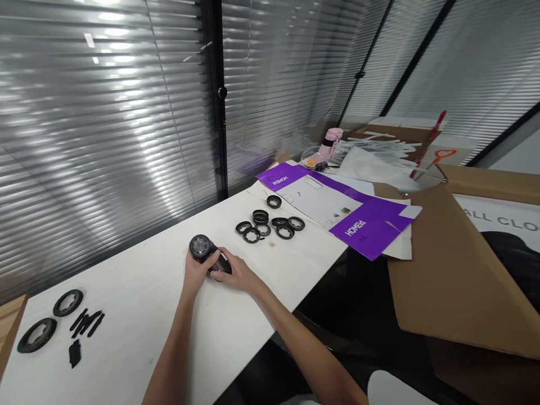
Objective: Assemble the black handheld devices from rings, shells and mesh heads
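Note:
A dark fabric shaver (199, 246) with a round perforated metal head is held just over the white table, its head turned up. My left hand (196, 273) is closed around the head end, its thumb lying across the neck. On the handle, my right hand (237, 272) grips from the right side, fingers on top. Both palms and the shaver's underside are hidden. To the right of the hands lie several black rings (252, 235) with notched inner edges, some of them overlapping or stacked.
Two larger black rings (37, 336) and several black strips (86, 323) lie on the white table (139, 281) at left. Flattened purple-and-white packaging (363, 228) covers the right end. Beyond are a pink rolled item (331, 143) and an open cardboard box (455, 281). Blinds (105, 140) line the back edge.

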{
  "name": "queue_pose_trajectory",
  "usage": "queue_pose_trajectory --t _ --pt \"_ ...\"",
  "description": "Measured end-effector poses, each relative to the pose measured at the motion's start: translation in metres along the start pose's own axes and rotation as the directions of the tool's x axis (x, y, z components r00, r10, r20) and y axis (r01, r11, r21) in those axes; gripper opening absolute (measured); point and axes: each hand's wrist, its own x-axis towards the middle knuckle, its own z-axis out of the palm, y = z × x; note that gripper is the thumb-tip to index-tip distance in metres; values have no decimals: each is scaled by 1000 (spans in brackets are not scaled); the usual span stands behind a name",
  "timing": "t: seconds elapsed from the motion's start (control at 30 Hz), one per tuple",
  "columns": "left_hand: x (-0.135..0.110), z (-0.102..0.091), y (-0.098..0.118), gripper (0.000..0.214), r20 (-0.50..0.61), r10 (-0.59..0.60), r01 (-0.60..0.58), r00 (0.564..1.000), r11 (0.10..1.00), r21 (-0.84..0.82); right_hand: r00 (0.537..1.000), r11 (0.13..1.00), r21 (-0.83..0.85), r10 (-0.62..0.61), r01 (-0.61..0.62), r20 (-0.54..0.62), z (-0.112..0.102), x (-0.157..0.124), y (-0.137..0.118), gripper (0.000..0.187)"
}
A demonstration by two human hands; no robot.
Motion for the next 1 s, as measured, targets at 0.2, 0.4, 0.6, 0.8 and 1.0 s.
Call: queue_pose_trajectory --t 0.2,0.4,0.6,0.8,1.0 --pt "2 -1 -3 57 -12 41 -40 999 999 31 1000 1000 3 -1 1 -7 1 1 -2 52" --pt "9 -8 -7 64 46 14 -19 999 994 110 999 989 -144 27 -30 -20 3 2 -5 61" --pt "4 -6 -3 68 59 63 -71 996 988 136 1000 974 -226 -2 -3 -24 4 2 -4 59" --pt "2 -2 -2 73 47 58 -62 997 992 109 1000 973 -231 -3 -2 -20 4 2 -3 62" --pt "1 -6 -4 73 103 72 -83 992 991 103 999 972 -234 17 -23 -30 5 2 -6 61"
